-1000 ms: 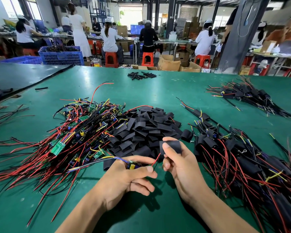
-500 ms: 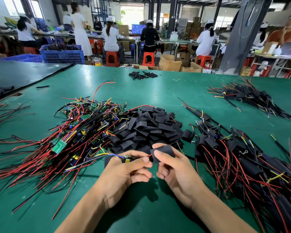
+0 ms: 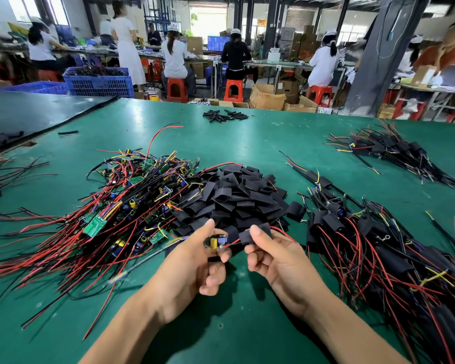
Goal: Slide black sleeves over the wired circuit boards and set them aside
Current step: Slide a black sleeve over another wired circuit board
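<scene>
**Sleeve threaded onto the wires, board not yet covered**

Wires now run through the black sleeve, which half a second ago we only held against the board's end. Our right hand pinches that sleeve between thumb and fingers, and thin red leads come out of its far side. Our left hand is closed around the circuit board, whose yellow and blue parts stand bare above the fingers, a short red wire bridging the gap to the sleeve. The hands have drawn slightly apart since then, above the counter near its front edge.

We judge the threading done and the slide over the board itself still to come.

Loose sleeves are heaped at mid-counter, bare wired boards lie toward the left edge, and the finished pile lies toward the right edge, where this one should go.
</scene>
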Tool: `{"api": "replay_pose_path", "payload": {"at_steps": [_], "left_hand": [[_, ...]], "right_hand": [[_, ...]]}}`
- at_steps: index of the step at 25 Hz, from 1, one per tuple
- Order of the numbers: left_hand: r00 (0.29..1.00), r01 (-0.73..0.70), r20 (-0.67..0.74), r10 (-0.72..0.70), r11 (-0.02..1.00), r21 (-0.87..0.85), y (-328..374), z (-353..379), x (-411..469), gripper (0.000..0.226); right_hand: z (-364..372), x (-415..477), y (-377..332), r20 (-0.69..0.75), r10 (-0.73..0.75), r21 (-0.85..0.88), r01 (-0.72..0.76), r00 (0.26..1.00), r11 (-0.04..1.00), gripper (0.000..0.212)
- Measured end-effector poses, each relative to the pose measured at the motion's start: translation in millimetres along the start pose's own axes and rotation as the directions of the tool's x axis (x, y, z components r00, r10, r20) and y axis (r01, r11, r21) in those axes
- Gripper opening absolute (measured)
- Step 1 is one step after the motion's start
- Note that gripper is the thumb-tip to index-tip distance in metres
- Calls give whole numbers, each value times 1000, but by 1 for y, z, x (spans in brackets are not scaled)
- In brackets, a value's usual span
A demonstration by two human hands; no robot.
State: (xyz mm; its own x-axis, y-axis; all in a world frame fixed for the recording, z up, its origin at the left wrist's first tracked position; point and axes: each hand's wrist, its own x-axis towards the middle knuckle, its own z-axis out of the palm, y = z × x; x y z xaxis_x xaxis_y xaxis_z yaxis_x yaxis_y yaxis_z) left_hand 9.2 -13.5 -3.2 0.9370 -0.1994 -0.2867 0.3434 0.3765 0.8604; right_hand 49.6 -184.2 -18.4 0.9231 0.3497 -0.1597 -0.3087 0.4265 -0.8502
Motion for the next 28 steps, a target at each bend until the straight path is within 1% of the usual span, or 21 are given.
{"api": "replay_pose_path", "payload": {"at_steps": [1,4,7,9,11,12,14,16,19,21,23,26,28], "left_hand": [[1000,-26,13,26,1000,-6,1,0,0,42],[993,-115,-7,114,993,-42,1,-3,1,40],[984,-173,-46,171,983,-65,-1,-3,1,25],[971,-223,-87,222,975,-1,-3,-2,1,24],[953,-266,-120,277,959,96,-5,-2,1,29],[947,-277,-134,292,954,118,-6,-1,0,32],[945,-280,-143,293,954,103,-6,-2,1,39],[953,-269,-129,273,962,48,-6,-2,2,41],[955,-283,-98,280,959,-16,-8,0,1,33],[950,-298,-118,290,953,-51,-8,1,1,29],[952,-282,-152,266,955,-96,-7,3,1,20],[957,-246,-194,214,956,-161,-6,5,1,15],[962,-225,-202,186,956,-190,-5,6,1,16]], "right_hand": [[0,0,-2,-38,5,-1,-5,999,1000,14],[-2,2,-4,-122,0,-5,-1,992,1000,19],[-3,3,-6,-160,-8,33,13,987,999,21],[-3,3,-5,-159,-28,22,32,987,999,24],[-1,2,-3,-114,-53,6,54,992,999,18],[0,2,-1,-88,-64,2,65,994,998,16],[3,0,2,-53,-76,-19,75,996,997,17],[4,-2,4,-46,-66,-31,65,997,997,23],[5,-3,5,-60,-28,-7,28,998,1000,31],[7,-4,6,-51,-15,17,15,999,1000,35],[9,-5,7,-29,-38,41,39,999,998,39],[12,-7,10,3,-68,96,67,998,993,35],[12,-7,12,5,-87,109,86,996,990,26]]}}
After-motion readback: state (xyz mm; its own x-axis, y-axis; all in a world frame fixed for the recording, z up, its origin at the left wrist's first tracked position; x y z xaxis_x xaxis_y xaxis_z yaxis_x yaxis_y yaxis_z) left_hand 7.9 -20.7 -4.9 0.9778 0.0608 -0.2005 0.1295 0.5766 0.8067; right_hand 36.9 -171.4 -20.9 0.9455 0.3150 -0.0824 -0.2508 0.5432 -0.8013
